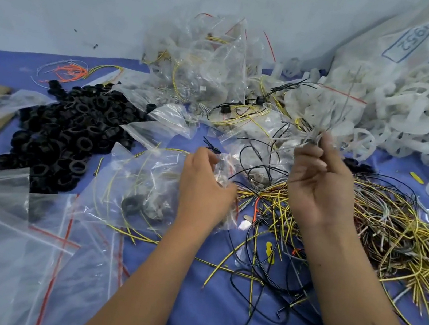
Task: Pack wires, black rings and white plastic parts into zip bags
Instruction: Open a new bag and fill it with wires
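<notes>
bag (221, 180) sits in the left hand (205, 186), fingers pinching its mouth, it seems to keep it open for loading. just right of it the right hand (319, 184) is raised, fingertips pinching a few pale wires (314, 134), likely lifted clear of the tangle so they feed in cleanly. wire heap (382, 233) lies under and right of that hand. black rings (71, 134) piled well left, white parts (416, 121) beyond the right hand.
</notes>
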Available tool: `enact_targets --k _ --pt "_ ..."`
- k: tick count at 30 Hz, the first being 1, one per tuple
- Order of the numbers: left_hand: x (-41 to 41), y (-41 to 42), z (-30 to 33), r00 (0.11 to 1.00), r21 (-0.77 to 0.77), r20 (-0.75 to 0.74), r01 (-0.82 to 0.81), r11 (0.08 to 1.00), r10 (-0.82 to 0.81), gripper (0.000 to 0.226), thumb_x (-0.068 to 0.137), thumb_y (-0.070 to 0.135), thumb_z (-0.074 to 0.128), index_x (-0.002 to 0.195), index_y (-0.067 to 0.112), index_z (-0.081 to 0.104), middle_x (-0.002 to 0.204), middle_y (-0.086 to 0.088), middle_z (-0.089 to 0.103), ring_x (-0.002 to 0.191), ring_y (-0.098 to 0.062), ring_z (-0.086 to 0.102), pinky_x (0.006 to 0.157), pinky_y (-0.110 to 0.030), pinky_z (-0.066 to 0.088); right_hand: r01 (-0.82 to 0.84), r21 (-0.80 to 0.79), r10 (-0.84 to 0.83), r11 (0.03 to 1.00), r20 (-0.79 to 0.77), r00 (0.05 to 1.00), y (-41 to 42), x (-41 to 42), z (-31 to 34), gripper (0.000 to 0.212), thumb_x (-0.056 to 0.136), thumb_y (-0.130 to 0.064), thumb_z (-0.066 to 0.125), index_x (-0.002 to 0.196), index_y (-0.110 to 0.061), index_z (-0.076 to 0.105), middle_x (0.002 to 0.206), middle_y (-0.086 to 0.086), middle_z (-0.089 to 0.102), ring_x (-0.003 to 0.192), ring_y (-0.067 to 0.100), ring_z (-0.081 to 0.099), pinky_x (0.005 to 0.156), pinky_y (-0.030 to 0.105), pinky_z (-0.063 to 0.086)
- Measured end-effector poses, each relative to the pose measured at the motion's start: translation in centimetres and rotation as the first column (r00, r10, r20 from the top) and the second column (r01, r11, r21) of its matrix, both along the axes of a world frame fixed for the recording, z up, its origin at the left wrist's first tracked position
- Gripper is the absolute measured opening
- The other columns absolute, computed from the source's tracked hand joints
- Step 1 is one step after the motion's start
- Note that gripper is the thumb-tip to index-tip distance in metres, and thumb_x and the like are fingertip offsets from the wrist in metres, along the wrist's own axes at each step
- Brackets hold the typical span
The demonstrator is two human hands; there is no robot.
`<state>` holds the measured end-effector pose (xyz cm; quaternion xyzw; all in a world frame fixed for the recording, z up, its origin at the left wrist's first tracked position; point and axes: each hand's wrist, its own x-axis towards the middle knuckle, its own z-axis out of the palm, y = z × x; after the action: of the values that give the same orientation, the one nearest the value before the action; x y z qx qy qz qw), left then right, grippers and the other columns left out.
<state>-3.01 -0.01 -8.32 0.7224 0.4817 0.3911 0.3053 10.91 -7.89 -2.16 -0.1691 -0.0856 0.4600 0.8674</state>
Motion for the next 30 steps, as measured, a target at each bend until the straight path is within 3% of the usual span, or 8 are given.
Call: enact_targets --k 7,13,17,20,23,25,27,30 --pt "-0.7 0.5 0.0 0.974 -0.093 0.200 -0.088 0.992 0.105 0.020 0.073 0.013 0.078 0.073 0.025 0.062 0.063 0.011 0.064 0.057 0.000 0.060 0.057 -0.016 0.045 -0.277 -0.194 0.330 0.941 0.353 0.876 0.7 -3.8 -1.2 0.015 0.088 -0.022 0.057 0.091 -0.011 0.066 0.074 0.002 0.060 0.068 0.013 0.052 0.057 0.021 0.046" --pt "-0.5 0.5 1.3 0.740 -0.310 0.656 0.086 0.947 0.148 0.019 0.060 0.011 0.080 0.074 0.015 0.067 0.063 0.002 0.068 0.054 -0.009 0.062 0.051 -0.024 0.048 -0.286 -0.358 0.421 0.889 0.392 0.818 1.4 -4.7 -2.1 0.015 0.099 -0.014 0.051 0.096 -0.008 0.064 0.092 0.012 0.071 0.087 0.025 0.067 0.091 0.039 0.053" --pt "-1.2 0.5 1.9 0.664 -0.237 0.747 0.209 0.949 0.041 0.022 0.083 -0.004 0.075 0.077 0.014 0.065 0.060 0.003 0.062 0.046 -0.007 0.052 0.042 -0.018 0.039 -0.116 -0.472 0.358 0.874 0.463 0.811 1.5 -4.0 -2.3 0.013 0.104 -0.011 0.050 0.102 -0.004 0.061 0.093 0.014 0.072 0.091 0.031 0.068 0.086 0.042 0.057" --pt "-1.8 0.5 2.8 0.503 -0.227 0.864 0.411 0.883 -0.012 0.023 0.087 -0.011 0.066 0.079 0.010 0.060 0.058 0.002 0.055 0.040 -0.004 0.042 0.035 -0.015 0.029 0.019 -0.498 0.300 0.867 0.551 0.779 1.5 -4.1 -2.6 0.015 0.104 -0.011 0.054 0.090 -0.008 0.058 0.074 0.004 0.071 0.076 0.025 0.073 0.069 0.038 0.063" --pt "-2.9 1.2 3.5 0.353 -0.268 0.932 0.508 0.819 0.086 0.027 0.090 -0.012 0.057 0.078 0.012 0.056 0.056 0.004 0.054 0.038 -0.001 0.040 0.033 -0.011 0.026 0.280 -0.501 0.265 0.819 0.763 0.590 1.4 -3.8 -2.9 0.017 0.101 -0.009 0.059 0.085 -0.005 0.058 0.060 0.001 0.068 0.055 0.022 0.071 0.049 0.033 0.058" --pt "-3.5 1.8 3.6 0.315 -0.276 0.941 0.496 0.823 0.126 0.028 0.091 -0.011 0.056 0.078 0.013 0.056 0.055 0.005 0.054 0.038 0.000 0.041 0.033 -0.011 0.027 0.457 -0.428 0.302 0.780 0.896 0.326 1.5 -3.3 -3.3 0.016 0.099 -0.010 0.062 0.085 -0.003 0.060 0.063 0.006 0.071 0.052 0.026 0.070 0.053 0.042 0.060" --pt "-3.5 2.1 3.3 0.370 -0.285 0.920 0.402 0.870 0.130 0.028 0.090 -0.011 0.061 0.077 0.014 0.058 0.056 0.003 0.054 0.040 -0.003 0.042 0.035 -0.014 0.028 0.564 -0.291 0.329 0.773 0.944 0.036 1.5 -3.1 -3.4 0.014 0.096 -0.012 0.066 0.085 -0.004 0.063 0.063 0.009 0.070 0.052 0.025 0.068 0.057 0.041 0.059" --pt "-2.9 2.0 2.6 0.570 -0.225 0.815 0.146 0.963 0.104 0.027 0.086 -0.006 0.072 0.074 0.015 0.061 0.058 0.004 0.057 0.044 -0.006 0.044 0.040 -0.018 0.034 0.531 -0.152 0.318 0.833 0.919 -0.234 1.3 -3.2 -3.1 0.015 0.095 -0.017 0.068 0.083 -0.009 0.066 0.058 0.003 0.063 0.052 0.017 0.057 0.057 0.030 0.046"
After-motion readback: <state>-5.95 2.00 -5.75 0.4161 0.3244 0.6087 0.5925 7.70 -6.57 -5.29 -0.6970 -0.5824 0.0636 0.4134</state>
